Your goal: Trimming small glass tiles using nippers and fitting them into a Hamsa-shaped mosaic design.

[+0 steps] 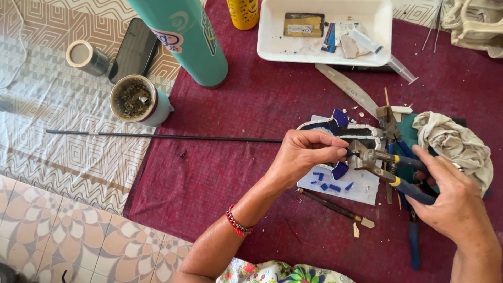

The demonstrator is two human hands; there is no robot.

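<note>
My left hand [304, 156] pinches a small dark blue tile piece [350, 152] at the jaws of a pair of nippers [373, 161]. My right hand [455, 202] grips the nippers' blue and yellow handles. Under them lies a mosaic piece [343, 130] of black, white and blue tiles on a white sheet [361, 189] with several small blue chips [327, 185]. A red bead bracelet [237, 222] is on my left wrist.
A second pair of blue-handled pliers [392, 128], a crumpled cloth [455, 144], a thin black rod [157, 137], a brush [335, 207]. On the dark red mat [220, 173]: a white tray [325, 31] of scraps, a teal bottle [188, 39], a cup [137, 100], a phone [135, 50].
</note>
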